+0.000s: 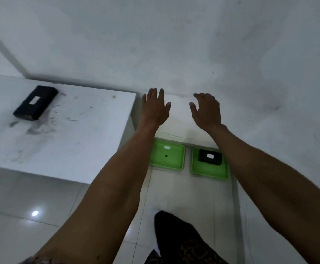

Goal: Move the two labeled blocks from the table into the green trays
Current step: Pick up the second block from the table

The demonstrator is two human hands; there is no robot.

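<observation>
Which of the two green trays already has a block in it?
The right-hand green tray, by the wall: a black labeled block sits in its far end. The left green tray holds no block, only a small white label.

black block [35,103] on table [90,134], another [210,157] in green tray [210,173]
</observation>
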